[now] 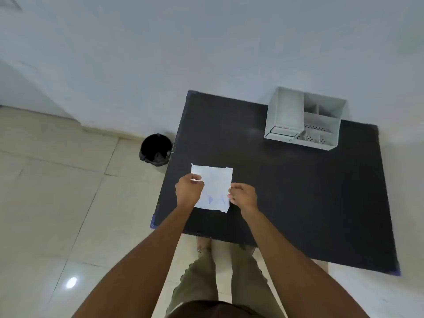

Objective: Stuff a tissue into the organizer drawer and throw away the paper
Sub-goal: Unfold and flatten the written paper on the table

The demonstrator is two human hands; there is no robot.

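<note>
A white square sheet with faint blue marks lies near the left front of the black table; whether it is the tissue or the paper I cannot tell. My left hand pinches its left edge. My right hand grips its right edge with curled fingers. A grey desk organizer with several compartments and a small drawer at its lower left stands at the table's back right, against the wall. A black-lined trash bin stands on the floor left of the table.
A white wall runs behind the table. Beige floor tiles spread to the left, with a light glare spot. My legs stand at the table's front edge.
</note>
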